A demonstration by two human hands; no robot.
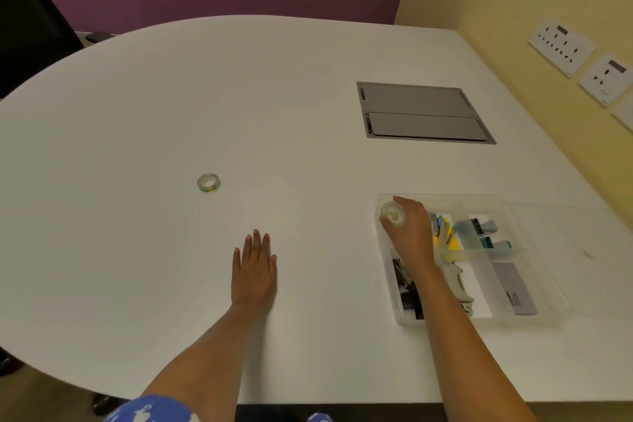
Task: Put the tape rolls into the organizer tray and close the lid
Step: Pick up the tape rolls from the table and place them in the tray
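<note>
Overall: you faced a white worktop (137, 250), with one hand at the tray and the other resting flat.
Right hand: your right hand (409, 233) reached over the far-left corner of the organizer tray (507, 202).
Right fingers: your fingers (400, 199) curled round a clear tape roll (393, 214), thumb on its near side; whether the roll touched the tray floor I cannot tell.
Left hand: your left hand (254, 271) lay palm down on the worktop, fingers (256, 243) straight and close together, holding nothing.
Second tape roll: the second tape roll (209, 183) lay flat on the worktop, beyond your left hand and well apart from the tray.
Tray contents: black clips (407, 288) sat in the near-left compartment and a grey box (513, 288) in the near-right one, with small coloured items between.
Surroundings: a grey hatch (424, 113) was set into the worktop beyond the tray; wall sockets (561, 48) were on the yellow wall to your right.
</note>
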